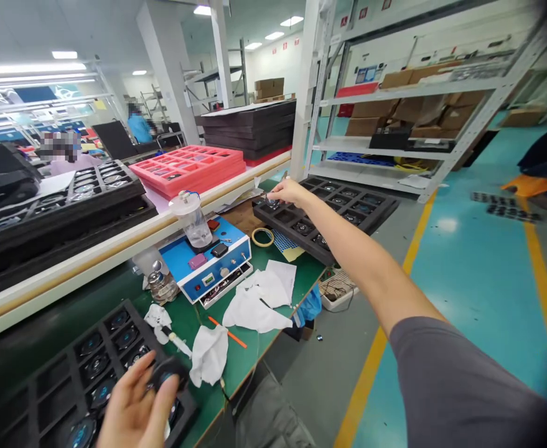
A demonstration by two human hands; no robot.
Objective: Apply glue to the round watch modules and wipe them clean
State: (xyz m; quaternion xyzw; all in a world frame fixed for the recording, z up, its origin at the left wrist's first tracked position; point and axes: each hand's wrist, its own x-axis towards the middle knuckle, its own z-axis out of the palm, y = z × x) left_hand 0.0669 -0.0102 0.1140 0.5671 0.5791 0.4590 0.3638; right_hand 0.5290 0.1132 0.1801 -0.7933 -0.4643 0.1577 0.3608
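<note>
At the lower left my left hand (135, 404) grips a round black part (168, 371) between thumb and fingers. It hovers over the near black foam tray (44, 407), whose compartments hold several like parts with blue marks; some others are bare. My right arm stretches out to the far black foam tray (317, 251). There my right hand (288, 191) has its fingers pinched on a small dark round part (272, 202) at the tray's left corner compartment. Whether that part touches the tray I cannot tell.
Between the trays on the green bench stand a blue control box (217, 255), a clear pump bottle (193, 221) and a glass jar (161, 283). White cloths (254, 302), an orange stick (226, 331), a syringe (180, 343) and a tape roll (262, 237) lie around. Red foam trays (189, 171) fill the ledge.
</note>
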